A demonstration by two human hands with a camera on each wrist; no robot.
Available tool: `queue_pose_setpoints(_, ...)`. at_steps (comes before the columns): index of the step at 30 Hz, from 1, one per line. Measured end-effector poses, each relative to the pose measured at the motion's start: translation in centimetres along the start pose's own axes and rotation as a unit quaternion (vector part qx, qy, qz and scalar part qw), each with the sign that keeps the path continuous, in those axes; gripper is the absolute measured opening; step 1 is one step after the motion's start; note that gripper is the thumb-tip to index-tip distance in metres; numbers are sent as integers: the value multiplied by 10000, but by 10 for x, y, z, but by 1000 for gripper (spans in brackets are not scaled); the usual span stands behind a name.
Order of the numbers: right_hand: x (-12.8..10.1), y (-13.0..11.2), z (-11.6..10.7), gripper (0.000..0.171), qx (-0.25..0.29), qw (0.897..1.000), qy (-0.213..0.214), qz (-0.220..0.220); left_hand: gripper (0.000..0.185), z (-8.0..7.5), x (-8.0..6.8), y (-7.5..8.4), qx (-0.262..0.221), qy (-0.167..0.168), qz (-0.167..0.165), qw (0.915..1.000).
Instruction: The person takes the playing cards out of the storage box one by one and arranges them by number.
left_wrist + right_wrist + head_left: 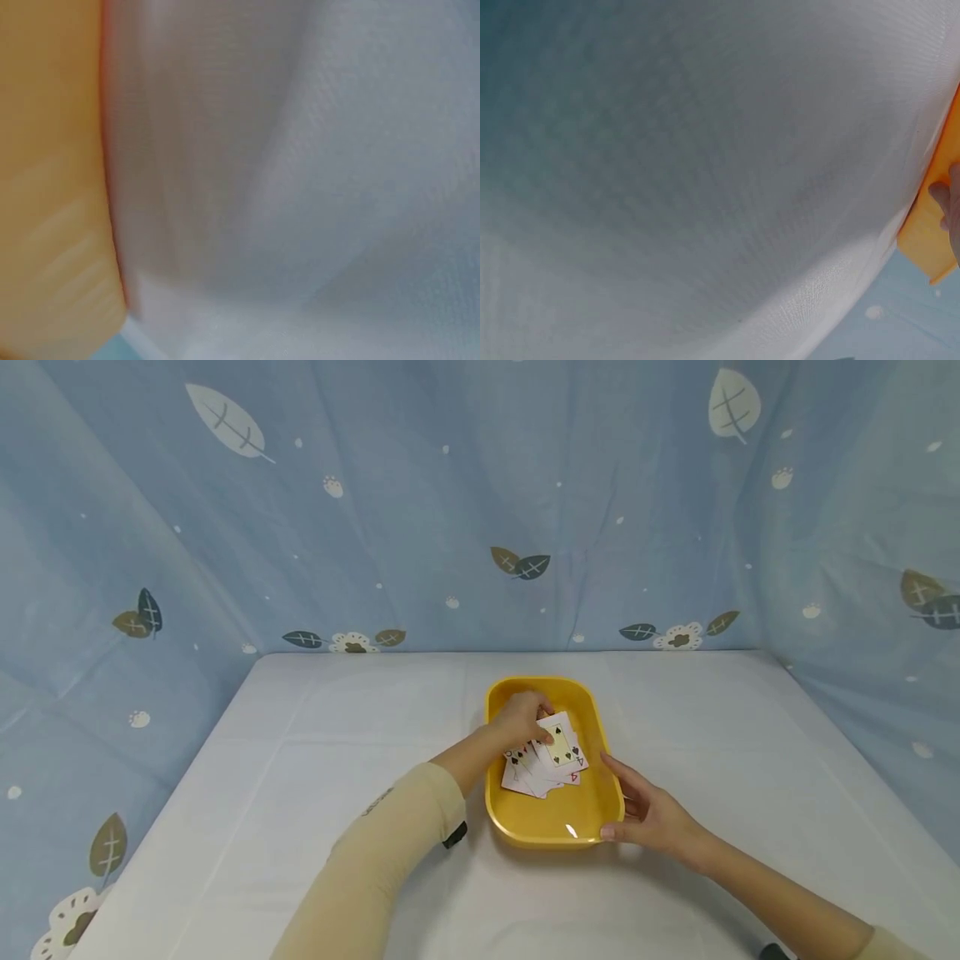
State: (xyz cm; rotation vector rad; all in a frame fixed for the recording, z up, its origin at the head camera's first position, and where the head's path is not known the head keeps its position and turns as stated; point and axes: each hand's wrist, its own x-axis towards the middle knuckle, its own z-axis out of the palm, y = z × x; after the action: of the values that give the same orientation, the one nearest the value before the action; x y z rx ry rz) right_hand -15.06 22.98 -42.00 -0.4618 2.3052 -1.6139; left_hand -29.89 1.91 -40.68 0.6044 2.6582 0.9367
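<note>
A yellow tray (592,814) sits in the middle of the white table (300,760). Inside it lie several playing cards (547,760), fanned out. My left hand (525,718) reaches into the tray and pinches the top card (558,739). My right hand (648,814) holds the tray's near right rim, thumb at the front corner, fingers along the side. The left wrist view shows only a blurred tray wall (52,187) beside white cloth. In the right wrist view, the tray's edge (930,225) and a fingertip (941,196) show at the right border.
A blue curtain with leaf and flower prints (480,502) closes off the back and both sides of the table. White cloth lies to the left, right and front of the tray.
</note>
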Motion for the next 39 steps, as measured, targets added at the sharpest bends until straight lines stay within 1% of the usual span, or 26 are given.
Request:
queue_pose_setpoints(3,0,1,0,93,54,10000,-22,10,29,-3,-2,0,-209,44,-1,9998)
queue_pose_setpoints(6,0,1,1,93,32,10000,-34,-25,24,-7,-4,3,-176,67,-22,9998)
queue_pose_setpoints(9,-1,1,1,93,-82,9999,-4,-81,24,-11,-6,6,74,154,-101,9998)
queue_pose_setpoints(13,-1,0,1,93,-197,9996,-7,-221,33,-14,-7,8,470,308,-190,9982)
queue_pose_setpoints(14,-1,-1,1,93,-177,9996,-7,-220,34,-14,-7,8,487,332,-199,9981)
queue_pose_setpoints(17,-1,-1,0,93,-192,9996,-13,-214,40,-15,-8,8,265,367,-130,9989)
queue_pose_setpoints(20,-1,-1,0,93,-219,9996,-11,-197,42,-17,-9,7,-173,382,-53,9991)
queue_pose_setpoints(22,-1,-1,0,93,-259,9995,-15,-204,41,-18,-9,7,-493,369,-9,9981)
queue_pose_setpoints(26,-1,-2,0,94,-267,9995,2,-193,39,-22,-8,5,-933,398,-8,9948)
queue_pose_setpoints(31,-1,-1,0,94,-196,9996,-21,-206,36,-27,-5,1,-1062,430,91,9934)
queue_pose_setpoints(35,-1,0,0,94,-194,9997,3,-138,34,-31,-6,-2,-1131,382,249,9925)
queue_pose_setpoints(37,0,1,0,94,-180,9998,6,-105,33,-33,-8,-3,-1197,402,300,9915)
queue_pose_setpoints(39,0,1,0,94,-136,9999,-6,-70,34,-35,-8,-4,-1164,449,362,9915)
